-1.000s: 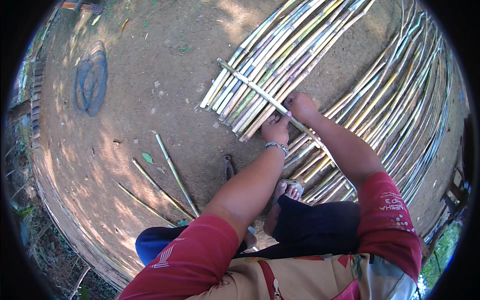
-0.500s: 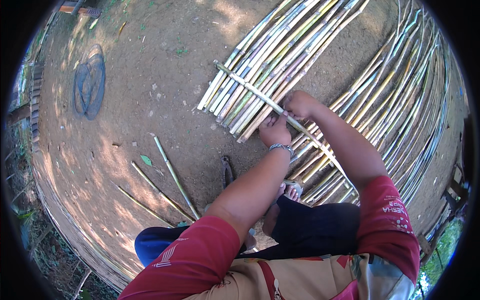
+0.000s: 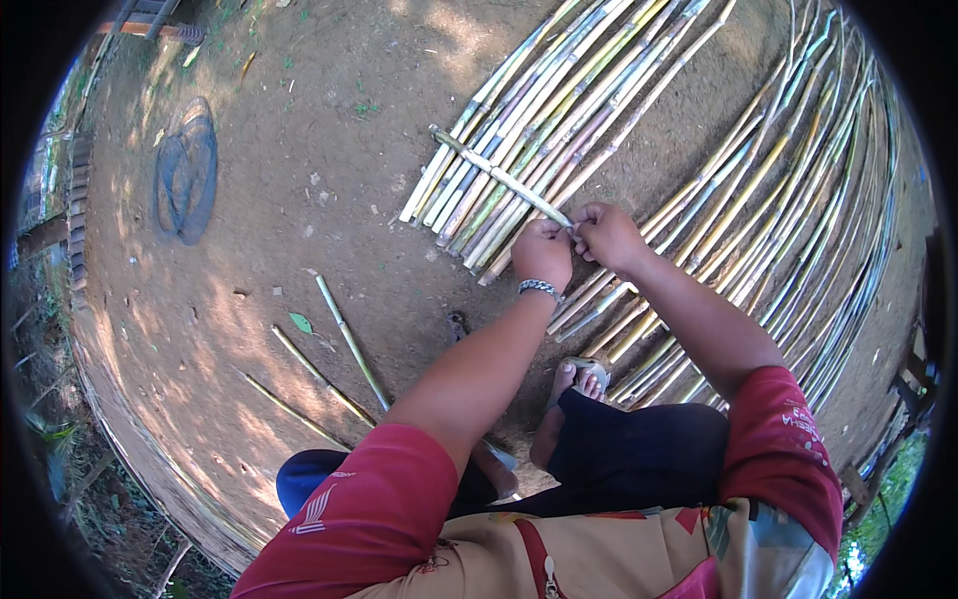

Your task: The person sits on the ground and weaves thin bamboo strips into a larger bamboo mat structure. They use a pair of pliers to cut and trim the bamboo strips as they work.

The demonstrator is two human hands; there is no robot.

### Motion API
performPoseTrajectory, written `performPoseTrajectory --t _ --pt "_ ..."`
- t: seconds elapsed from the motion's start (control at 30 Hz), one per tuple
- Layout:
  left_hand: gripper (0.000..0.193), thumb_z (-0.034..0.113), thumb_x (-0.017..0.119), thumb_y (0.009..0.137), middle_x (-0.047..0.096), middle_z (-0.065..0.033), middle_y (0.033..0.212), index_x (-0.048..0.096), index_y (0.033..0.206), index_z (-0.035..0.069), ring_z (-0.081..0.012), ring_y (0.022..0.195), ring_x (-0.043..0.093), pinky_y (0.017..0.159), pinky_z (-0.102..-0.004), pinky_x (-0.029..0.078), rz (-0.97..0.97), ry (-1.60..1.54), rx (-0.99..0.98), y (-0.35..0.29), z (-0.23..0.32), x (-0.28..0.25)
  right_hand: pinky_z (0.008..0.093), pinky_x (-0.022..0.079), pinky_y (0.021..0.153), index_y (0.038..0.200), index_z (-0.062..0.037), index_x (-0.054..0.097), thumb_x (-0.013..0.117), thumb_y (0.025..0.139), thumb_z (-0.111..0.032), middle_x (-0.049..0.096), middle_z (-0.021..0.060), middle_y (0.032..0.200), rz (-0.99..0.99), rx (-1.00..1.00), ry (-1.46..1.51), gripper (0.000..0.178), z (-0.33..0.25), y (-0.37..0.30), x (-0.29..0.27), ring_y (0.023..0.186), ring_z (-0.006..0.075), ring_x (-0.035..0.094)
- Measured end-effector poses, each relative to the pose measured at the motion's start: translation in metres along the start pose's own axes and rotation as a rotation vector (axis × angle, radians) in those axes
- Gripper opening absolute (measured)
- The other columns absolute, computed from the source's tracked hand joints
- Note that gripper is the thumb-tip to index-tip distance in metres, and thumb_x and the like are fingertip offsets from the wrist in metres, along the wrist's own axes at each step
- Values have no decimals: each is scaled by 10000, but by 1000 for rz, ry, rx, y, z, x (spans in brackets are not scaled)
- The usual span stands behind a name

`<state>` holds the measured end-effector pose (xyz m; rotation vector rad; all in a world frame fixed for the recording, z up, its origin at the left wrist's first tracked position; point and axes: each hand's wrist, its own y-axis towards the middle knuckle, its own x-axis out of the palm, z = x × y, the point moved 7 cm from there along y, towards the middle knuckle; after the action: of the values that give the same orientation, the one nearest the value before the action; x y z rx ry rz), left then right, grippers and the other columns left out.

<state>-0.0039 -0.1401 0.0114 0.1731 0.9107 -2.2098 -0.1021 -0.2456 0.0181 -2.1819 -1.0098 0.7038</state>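
Several long poles [image 3: 559, 140], yellow, green and purplish like cane or bamboo, lie side by side on the ground ahead of me. A thinner pale crosspiece [image 3: 504, 178] lies over them near their cut ends. At its near right end my two hands meet. The fingers of my left hand [image 3: 542, 252] are closed, with a chain bracelet at the wrist. Against them my right hand [image 3: 609, 238] pinches with thumb and forefinger; what lies between the fingertips is too small to make out. A pincer-like tool [image 3: 457, 324] on the soil is mostly behind my left forearm.
A wide spread of more poles [image 3: 768, 220] fills the right side, passing under my right forearm. Three loose canes [image 3: 344, 329] lie at the lower left near a green leaf [image 3: 300, 322]. A dark mesh net [image 3: 186, 175] sits at the far left. My sandalled foot [image 3: 584, 379] is below my hands.
My right hand has turned and come down slightly against the left one. The crosspiece's long end, which ran between my forearms toward the lower right, no longer shows. The view has shifted slightly.
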Motion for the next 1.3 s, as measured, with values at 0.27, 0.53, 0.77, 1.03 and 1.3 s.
performPoseTrajectory --t 0.27,0.53,0.77,1.03,1.3 --pt "200 -31 579 945 732 -202 1026 582 1134 -97 -219 914 738 800 -298 573 -253 -44 151 21 -17 -6 301 574 625 1171 37 658 574 928 -52 700 111 896 78 60 178 272 19 -10 6 738 158 695" --pt "85 47 649 920 742 -152 823 682 918 -31 -210 755 728 710 -322 555 -113 211 285 13 -6 -15 397 553 765 1055 -41 746 648 883 -168 725 187 863 125 -125 -304 235 0 -3 -22 799 287 717" --pt "103 101 679 889 698 -229 818 690 879 -2 -370 764 692 722 -426 538 -16 183 370 17 -10 -18 454 552 846 985 3 736 632 881 -184 705 278 954 171 -138 -603 238 -21 34 -30 934 407 706" --pt "71 53 660 911 745 -131 833 686 897 -11 -192 753 717 709 -331 546 -58 146 336 7 -5 -32 445 566 891 971 33 742 680 814 -92 717 256 1052 170 -73 -832 210 -8 55 -22 1032 377 705" --pt "81 65 676 906 742 -144 826 686 910 -15 -220 748 728 690 -336 548 -192 320 472 12 25 -30 430 558 881 922 35 752 598 846 -140 707 292 990 121 -154 -876 245 -38 34 -14 981 395 706"
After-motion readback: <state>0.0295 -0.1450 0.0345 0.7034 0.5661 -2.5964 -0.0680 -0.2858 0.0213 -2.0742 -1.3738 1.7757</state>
